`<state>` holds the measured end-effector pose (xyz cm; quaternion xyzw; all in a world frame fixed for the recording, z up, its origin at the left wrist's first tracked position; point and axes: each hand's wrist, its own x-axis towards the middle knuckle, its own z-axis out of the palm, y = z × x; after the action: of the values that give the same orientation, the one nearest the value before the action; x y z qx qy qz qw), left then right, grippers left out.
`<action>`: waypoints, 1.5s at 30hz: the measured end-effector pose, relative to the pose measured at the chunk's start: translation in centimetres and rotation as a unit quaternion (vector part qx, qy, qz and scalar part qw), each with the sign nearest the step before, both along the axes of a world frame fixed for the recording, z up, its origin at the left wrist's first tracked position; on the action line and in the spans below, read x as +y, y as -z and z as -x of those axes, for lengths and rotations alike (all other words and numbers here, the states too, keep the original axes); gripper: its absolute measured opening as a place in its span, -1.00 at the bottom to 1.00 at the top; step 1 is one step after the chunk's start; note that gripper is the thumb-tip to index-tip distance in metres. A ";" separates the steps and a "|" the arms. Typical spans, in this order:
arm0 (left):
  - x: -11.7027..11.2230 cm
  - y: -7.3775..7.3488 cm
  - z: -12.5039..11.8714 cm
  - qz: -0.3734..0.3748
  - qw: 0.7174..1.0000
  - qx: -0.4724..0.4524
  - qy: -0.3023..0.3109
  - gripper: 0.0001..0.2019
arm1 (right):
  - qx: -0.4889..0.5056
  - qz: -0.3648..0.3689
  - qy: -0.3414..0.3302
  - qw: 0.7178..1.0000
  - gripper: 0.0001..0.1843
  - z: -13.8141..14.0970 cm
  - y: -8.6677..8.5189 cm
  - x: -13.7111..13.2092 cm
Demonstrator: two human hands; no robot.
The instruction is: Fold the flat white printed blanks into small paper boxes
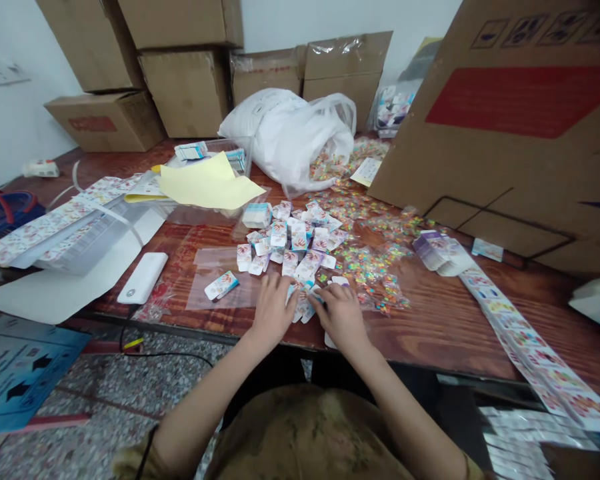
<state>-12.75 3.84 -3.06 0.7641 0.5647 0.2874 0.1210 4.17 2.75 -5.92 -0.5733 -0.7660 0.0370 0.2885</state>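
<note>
Boxes (304,305) lie under my half-curled left hand (274,308) and right hand (342,313), whether held I cannot tell; handling them seems the step, next needing careful touch.

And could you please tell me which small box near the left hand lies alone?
The white-and-blue box on the clear plastic sheet, left of the left hand; a gap separates it from the bunched boxes in the pile.
</note>
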 end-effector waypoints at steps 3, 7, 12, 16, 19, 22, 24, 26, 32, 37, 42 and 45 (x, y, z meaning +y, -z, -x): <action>-1.0 1.7 -0.4 0.047 0.991 0.121 0.015 -0.83 | -0.109 -0.014 0.019 0.994 -0.73 0.8 0.6 0.2; -1.0 2.6 -0.7 0.046 0.985 0.166 0.011 -0.80 | -0.138 0.003 0.017 0.990 -0.77 1.3 0.7 0.6; -0.8 1.8 -0.9 0.055 0.987 0.150 0.013 -0.73 | -0.039 0.023 -0.004 0.999 -0.76 1.1 0.9 0.9; -0.7 -0.2 -0.8 0.064 0.994 0.072 0.050 -0.79 | 0.068 -0.005 -0.040 0.997 -0.72 0.6 -0.4 0.5; -0.5 -1.6 -0.6 0.151 0.979 -0.089 0.099 -0.81 | 0.136 -0.046 -0.096 0.985 -0.79 0.1 -2.8 -0.2; -0.6 -2.2 -0.5 0.296 0.899 -0.257 0.193 -0.84 | 0.151 -0.070 -0.153 0.974 -0.84 -0.1 -5.0 -0.9; -0.9 -2.2 -0.6 0.402 0.828 -0.311 0.238 -0.91 | 0.149 -0.070 -0.175 0.971 -0.82 -0.1 -5.8 -1.4; -1.2 -2.0 -0.8 0.468 0.789 -0.328 0.227 -0.91 | 0.155 -0.065 -0.187 0.968 -0.83 0.0 -6.1 -1.8; -1.7 -1.3 -1.9 0.328 0.857 -0.362 0.166 -0.95 | 0.167 -0.044 -0.188 0.967 -0.87 0.1 -5.8 -2.2; -1.6 -1.6 -1.8 0.287 0.865 -0.378 0.161 -0.91 | 0.252 -0.073 -0.160 0.952 -0.90 0.0 -6.0 -2.3; -1.9 -2.5 -1.2 0.313 0.860 -0.376 0.145 -0.72 | 0.354 -0.011 -0.081 0.932 -0.82 0.1 -5.9 -2.2; -2.1 -3.0 -1.0 0.310 0.857 -0.376 0.167 -0.68 | 0.479 0.101 -0.073 0.869 -0.59 0.1 -6.1 -1.9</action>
<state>-11.73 1.75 -0.02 0.6040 0.3998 0.3382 0.6008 4.02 0.84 0.17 -0.4534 -0.5655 0.4052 0.5572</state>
